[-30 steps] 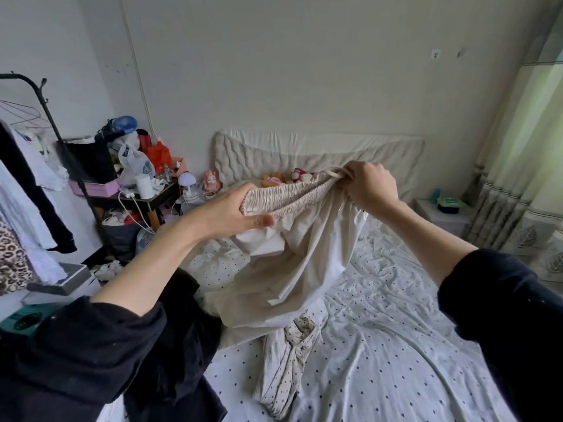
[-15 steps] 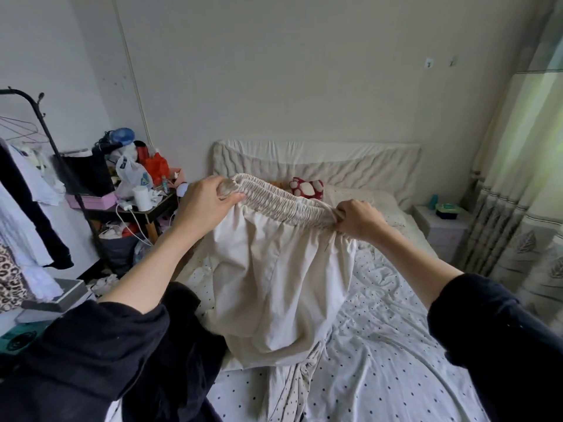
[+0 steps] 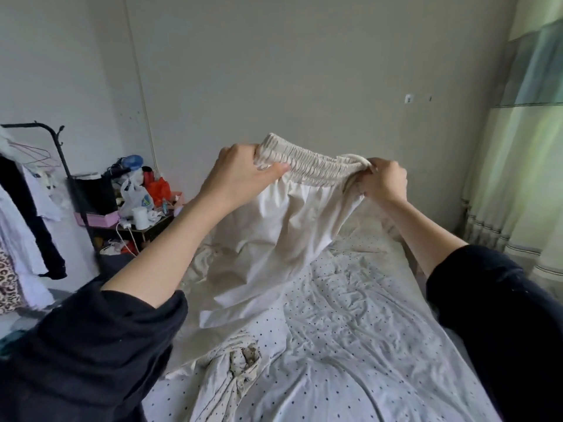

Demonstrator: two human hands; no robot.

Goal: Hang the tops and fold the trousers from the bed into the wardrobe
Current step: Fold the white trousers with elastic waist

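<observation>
Cream trousers [image 3: 274, 239] with a gathered elastic waistband hang in the air over the bed [image 3: 365, 330]. My left hand [image 3: 240, 175] grips the left end of the waistband, thumb across its front. My right hand [image 3: 384, 181] pinches the right end, near the drawstring loop. The legs drape down and their lower ends rest on the dotted sheet. A crumpled striped cream garment [image 3: 231, 373] lies on the bed below the trousers, partly knotted up.
A black clothes rack [image 3: 58, 153] with hanging garments and empty hangers stands at the left. Behind it is a cluttered side table [image 3: 143, 220] with bags, a cup and cables. Pale curtains [image 3: 518, 166] hang at the right. A dark garment lies at the bed's left edge, under my left sleeve.
Both hands have lifted the waistband higher and stretched it out level. The trousers now hang more fully off the bed, and the view has tilted upward.
</observation>
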